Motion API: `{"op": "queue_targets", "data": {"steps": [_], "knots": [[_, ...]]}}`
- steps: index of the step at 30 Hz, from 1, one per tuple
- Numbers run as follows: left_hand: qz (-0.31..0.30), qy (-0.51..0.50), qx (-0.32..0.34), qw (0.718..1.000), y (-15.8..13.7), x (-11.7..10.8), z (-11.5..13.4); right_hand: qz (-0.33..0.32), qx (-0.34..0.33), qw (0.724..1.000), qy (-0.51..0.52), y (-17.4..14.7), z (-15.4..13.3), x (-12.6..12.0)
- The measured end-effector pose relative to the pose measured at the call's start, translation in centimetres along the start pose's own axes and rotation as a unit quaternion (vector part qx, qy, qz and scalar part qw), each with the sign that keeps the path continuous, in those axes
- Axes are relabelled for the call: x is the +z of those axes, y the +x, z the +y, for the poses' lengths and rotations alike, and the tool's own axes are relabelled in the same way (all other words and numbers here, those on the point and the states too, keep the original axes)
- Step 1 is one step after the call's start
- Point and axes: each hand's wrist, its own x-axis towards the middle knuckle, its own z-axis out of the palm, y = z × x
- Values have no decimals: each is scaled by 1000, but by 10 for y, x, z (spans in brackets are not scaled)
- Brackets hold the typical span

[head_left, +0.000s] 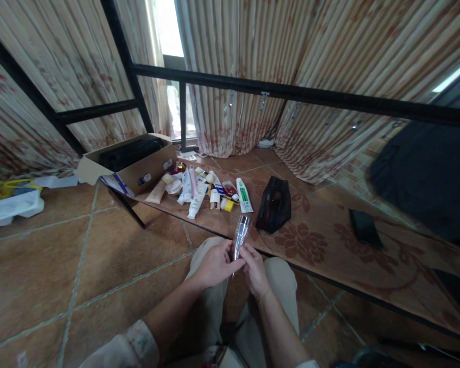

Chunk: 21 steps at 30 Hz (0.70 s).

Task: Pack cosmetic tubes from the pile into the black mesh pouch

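A shiny silver tube (240, 236) with a metallic cap stands tilted between both of my hands, cap end pointing away from me. My left hand (219, 263) has its fingers and thumb closed on the tube's lower left side. From the right, my right hand (255, 266) pinches the same tube with its fingers. Just beyond lie a white and green tube (244, 195) and a black mesh pouch (275, 204) with something reddish inside. To the left of these is a pile of cosmetics, among them a beige tube (158, 190), a white tube (197, 203) and a yellow-capped bottle (227, 205).
The low bench (322, 240) has a floral brown cover. An open cardboard box (138, 171) holding something black sits at its left end. A dark phone-like object (365, 228) lies to the right. A black metal rail (253, 87) crosses before the curtains (245, 46).
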Motion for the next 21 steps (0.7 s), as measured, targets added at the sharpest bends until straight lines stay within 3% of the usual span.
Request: {"op": "queue_targets", "data": {"steps": [21], "knots": [[-3,5,12,1000,0,-1,1,2,4,1000,-1,1,0,0]]}}
